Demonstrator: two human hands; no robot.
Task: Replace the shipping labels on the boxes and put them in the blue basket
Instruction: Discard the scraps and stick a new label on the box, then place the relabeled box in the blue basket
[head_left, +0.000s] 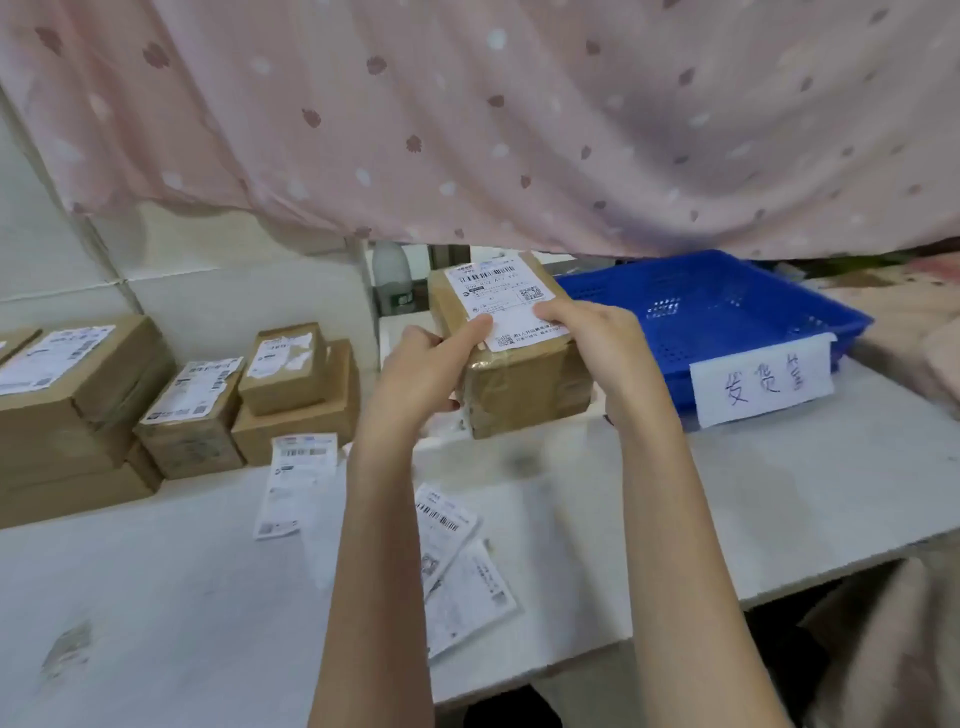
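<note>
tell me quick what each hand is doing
Left hand: grips the cardboard box, thumb pressing its shipping label.
Right hand: grips the same box.

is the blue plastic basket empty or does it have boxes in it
Empty as far as visible: the blue plastic basket shows only bare perforated floor; the taped brown cardboard box is outside it.

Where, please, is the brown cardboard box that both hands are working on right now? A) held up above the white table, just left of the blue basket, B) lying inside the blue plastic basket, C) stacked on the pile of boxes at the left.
A: the left hand and right hand hold the brown cardboard box above the white table, beside the blue plastic basket.
</note>
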